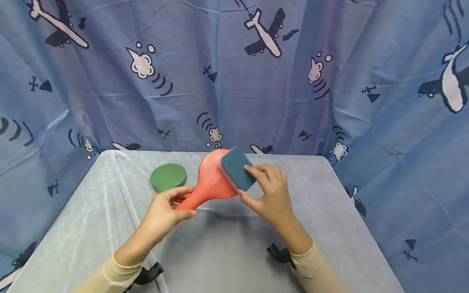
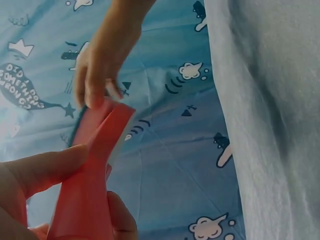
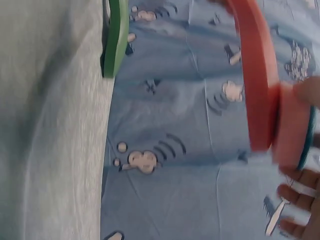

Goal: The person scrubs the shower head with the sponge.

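My left hand [image 1: 161, 213] grips the handle of a smooth red paddle-shaped piece [image 1: 210, 175], thumb along the near side. Its rounded head tilts up above the table. Against the right part of that head lies a scouring sponge [image 1: 238, 167], its pink foam layer [image 3: 290, 125] facing the red surface and its teal scrubbing layer outward. Thumb and fingers of my right hand [image 1: 271, 193] pinch the sponge by its right and lower edges. The sponge hides part of the red head. A flat green round piece [image 1: 168, 177] lies on the table behind my left hand.
A pale grey cloth covers the table [image 1: 227, 252]. Blue curtains [image 1: 183, 73] printed with airplanes hang close behind and along both sides. Black straps [image 1: 148, 274] are on both wrists, over beige sleeves.
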